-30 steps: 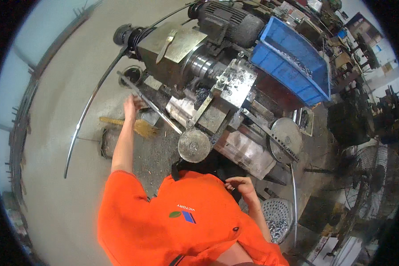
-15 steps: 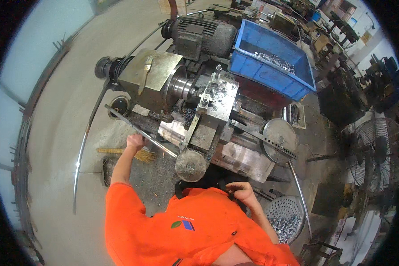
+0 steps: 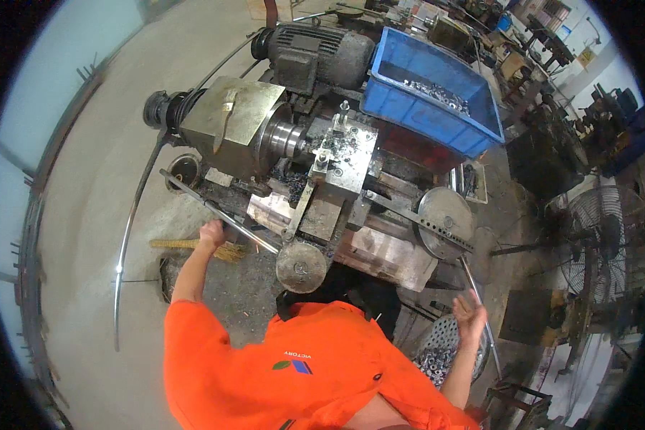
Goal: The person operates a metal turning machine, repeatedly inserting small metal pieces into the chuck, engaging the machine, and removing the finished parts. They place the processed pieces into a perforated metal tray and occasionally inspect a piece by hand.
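Observation:
My left hand is closed in a fist just below the long metal lever of a small lathe. Its fingers are turned away, so whatever they hold is hidden. My right hand is open, palm showing and fingers apart, beside a slanting metal rod. Below that hand a perforated metal basket holds many small metal parts. In front of me sits the lathe's bright round chuck, facing a tool block strewn with metal chips.
A blue plastic crate with small metal parts stands behind the lathe, right of a dark motor. A brush lies on the headstock cover. Near my left hand is a straw broom. A handwheel and a fan are to the right.
My right hand has moved right, away from my waist, and opened beside the rod above the basket. My left hand stays by the lever. The whole view has shifted slightly.

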{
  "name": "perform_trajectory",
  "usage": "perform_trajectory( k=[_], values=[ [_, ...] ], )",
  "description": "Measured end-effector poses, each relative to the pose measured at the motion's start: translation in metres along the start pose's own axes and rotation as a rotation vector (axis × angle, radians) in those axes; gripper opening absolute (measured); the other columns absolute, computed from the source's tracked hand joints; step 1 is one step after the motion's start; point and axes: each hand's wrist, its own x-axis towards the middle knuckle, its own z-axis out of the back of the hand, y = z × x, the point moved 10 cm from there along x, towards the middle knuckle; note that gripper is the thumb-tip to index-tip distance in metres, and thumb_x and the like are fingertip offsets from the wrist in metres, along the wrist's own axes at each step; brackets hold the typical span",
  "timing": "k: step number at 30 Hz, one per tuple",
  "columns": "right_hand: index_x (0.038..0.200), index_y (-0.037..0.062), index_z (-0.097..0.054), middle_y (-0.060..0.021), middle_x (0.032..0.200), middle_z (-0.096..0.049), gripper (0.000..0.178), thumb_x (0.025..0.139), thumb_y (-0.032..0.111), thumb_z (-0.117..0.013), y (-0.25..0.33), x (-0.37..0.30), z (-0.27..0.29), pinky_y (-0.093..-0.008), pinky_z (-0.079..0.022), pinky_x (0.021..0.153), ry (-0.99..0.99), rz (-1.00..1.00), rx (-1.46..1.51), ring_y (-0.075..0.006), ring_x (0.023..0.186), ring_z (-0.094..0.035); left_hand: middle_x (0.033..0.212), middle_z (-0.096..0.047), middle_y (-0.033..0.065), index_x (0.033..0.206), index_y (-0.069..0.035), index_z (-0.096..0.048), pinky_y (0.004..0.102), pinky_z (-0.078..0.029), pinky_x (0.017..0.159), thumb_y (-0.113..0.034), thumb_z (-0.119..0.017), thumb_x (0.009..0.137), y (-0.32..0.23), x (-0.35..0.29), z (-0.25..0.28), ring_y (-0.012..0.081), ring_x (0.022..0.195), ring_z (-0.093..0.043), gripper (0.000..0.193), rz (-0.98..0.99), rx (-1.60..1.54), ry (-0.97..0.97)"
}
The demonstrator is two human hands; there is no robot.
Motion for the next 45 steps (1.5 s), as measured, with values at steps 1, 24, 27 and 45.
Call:
perform_trajectory(
  k=[1, 24, 27, 45],
  values=[
    [0.132, 0.0021, -0.037, -0.0287, 0.122, -0.042, 0.062, 0.085, 0.043, -0.044, -0.001, 0.006, 0.032, -0.0411, -0.048, 0.085, -0.09, -0.007, 0.236, -0.0391, 0.1, -0.052, 0.105, -0.062, 0.0137, 0.107, -0.008, -0.057, 0.0392, -0.048, 0.082, -0.042, -0.056, 0.081, -0.003, -0.002, 0.005, 0.0288, 0.097, -0.06, 0.043, 0.0, -0.043, 0.012],
    [0.089, -0.001, -0.059, -0.0093, 0.06, -0.058, 0.023, 0.077, 0.018, -0.056, 0.118, 0.128, -0.067, -0.0316, -0.041, 0.043, 0.171, 0.579, -1.348, -0.0209, 0.045, -0.053, 0.086, -0.065, 0.019, 0.1, -0.002, -0.062, 0.0363, -0.049, 0.068, -0.032, -0.047, 0.09, 0.275, -0.195, 0.195, 0.0294, 0.081, -0.064, 0.036, 0.458, -0.431, -0.782],
    [0.09, -0.0013, -0.066, -0.0017, 0.058, -0.053, 0.024, 0.069, 0.004, -0.056, 0.136, 0.106, -0.178, -0.0254, -0.038, 0.047, 0.171, 0.536, -1.133, -0.008, 0.049, -0.048, 0.077, -0.065, 0.017, 0.092, -0.002, -0.064, 0.0403, -0.048, 0.066, -0.044, -0.038, 0.091, 0.299, -0.196, 0.11, 0.0306, 0.076, -0.064, 0.05, 0.843, -0.619, -0.375],
    [0.071, 0.0062, -0.07, -0.0195, 0.072, -0.063, 0.024, 0.053, 0.019, -0.06, -0.046, 0.014, -0.615, -0.0366, -0.051, 0.073, 0.896, 0.871, -1.594, -0.0345, 0.074, -0.063, 0.09, -0.063, 0.0239, 0.083, -0.005, -0.067, 0.0488, -0.044, 0.08, -0.056, -0.028, 0.089, 0.238, -0.217, 0.127, 0.0395, 0.089, -0.06, 0.065, 0.76, -0.622, -0.446]
  ],
)
